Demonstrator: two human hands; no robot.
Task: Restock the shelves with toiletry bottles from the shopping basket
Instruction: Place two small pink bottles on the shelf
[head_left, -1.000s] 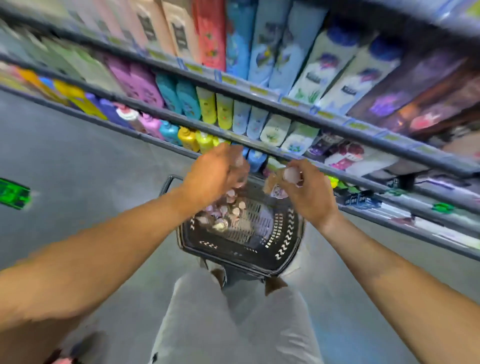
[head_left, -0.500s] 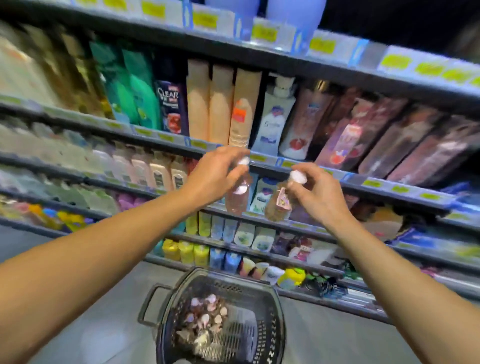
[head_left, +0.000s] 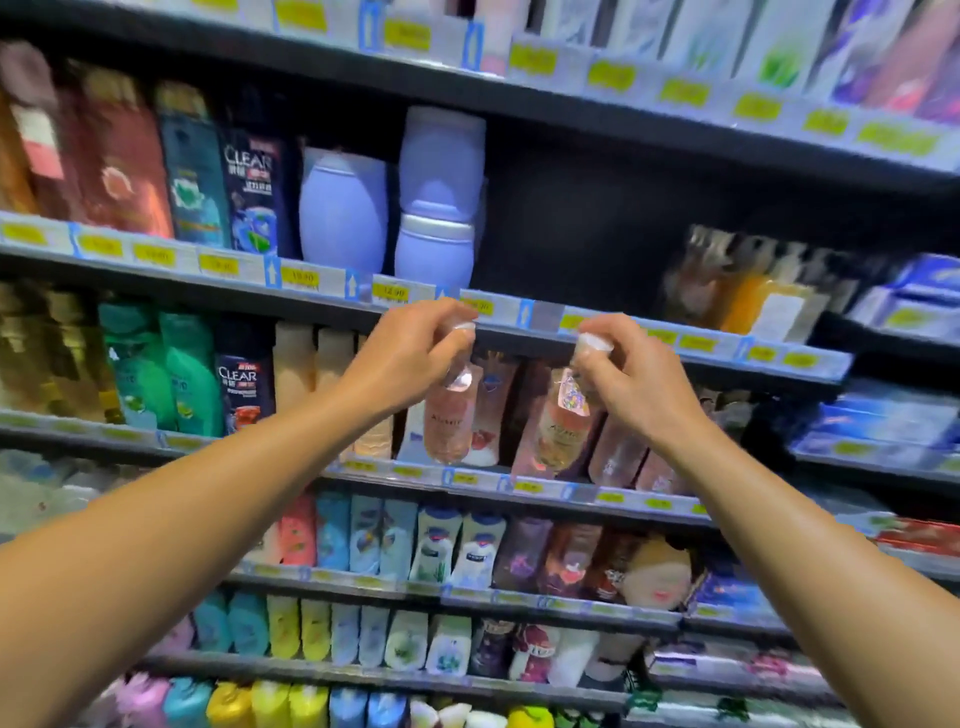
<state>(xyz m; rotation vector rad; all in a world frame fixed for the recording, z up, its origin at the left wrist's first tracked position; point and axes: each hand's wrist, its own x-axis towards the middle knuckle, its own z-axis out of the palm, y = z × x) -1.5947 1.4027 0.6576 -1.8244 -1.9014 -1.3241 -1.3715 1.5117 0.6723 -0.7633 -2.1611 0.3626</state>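
Head camera faces forward, close to the stocked shelves (head_left: 519, 312).

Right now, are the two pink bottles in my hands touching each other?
Apart. The head view shows the left bottle and right bottle hanging separately, with shelf products visible in the gap between them.

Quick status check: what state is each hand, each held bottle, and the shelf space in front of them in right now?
Left hand: fingers closed on a bottle's cap end.
Left pink bottle: capped, hanging, off the shelf.
Right hand: fingers closed on a bottle's cap end.
Right pink bottle: capped, tilted, off the shelf.
Dark shelf gap: unfilled.
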